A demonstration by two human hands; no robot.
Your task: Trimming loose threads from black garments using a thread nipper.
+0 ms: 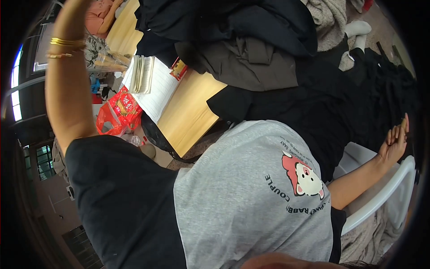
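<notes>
My left forearm (pixel 67 89), with gold-coloured bangles at the wrist, reaches up along the left side. Its hand lies beyond the upper edge, out of view. Over at the far right, my right hand (pixel 395 140) is beside black cloth (pixel 380 94) and above the white arm of a plastic chair (pixel 405 172). One finger points out while the others are bent, and no held thing shows. Dark navy garments (pixel 233 27) and a brown-grey garment (pixel 251 65) are heaped in front of me, partly over a wooden table (pixel 190 114).
On the table lie lined paper sheets (pixel 154 96), a thick paper pad (pixel 142 74) and a small red packet (pixel 178 69). A red plastic bag (pixel 120 110) is beside it. Someone in a pink top (pixel 96 15) is at the upper left. A white-socked foot (pixel 357 29) shows at the upper right.
</notes>
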